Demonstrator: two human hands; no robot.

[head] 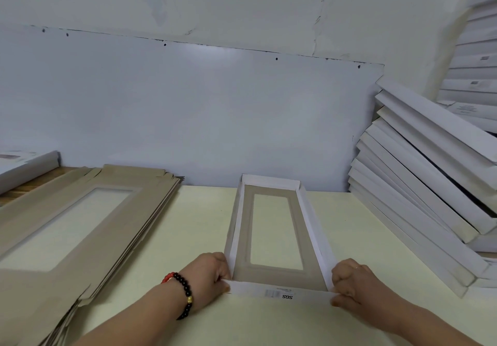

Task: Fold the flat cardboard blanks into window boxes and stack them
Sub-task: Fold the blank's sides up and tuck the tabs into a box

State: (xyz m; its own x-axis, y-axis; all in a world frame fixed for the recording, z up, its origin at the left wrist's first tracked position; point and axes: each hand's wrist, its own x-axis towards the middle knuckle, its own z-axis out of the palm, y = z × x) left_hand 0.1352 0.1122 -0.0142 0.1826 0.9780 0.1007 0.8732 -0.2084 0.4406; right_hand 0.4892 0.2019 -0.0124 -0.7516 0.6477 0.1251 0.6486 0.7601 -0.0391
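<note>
A long window box [243,238], brown inside and white outside, lies open side up on the cream table [357,232], its far end toward the wall. Its side walls and far wall stand upright. My left hand [208,275] pinches the near left corner of the box, fingers curled on the wall. My right hand [352,281] pinches the near right corner the same way. Between them the near end flap [279,293] with a barcode and "SGS" print lies low toward me. A pile of flat brown blanks [80,227] with window cut-outs lies at the left.
A leaning stack of folded white boxes [430,184] fills the right side of the table, with more boxes [476,71] behind it. Another white box [24,165] sits at the far left. A pale wall panel [188,109] closes off the back.
</note>
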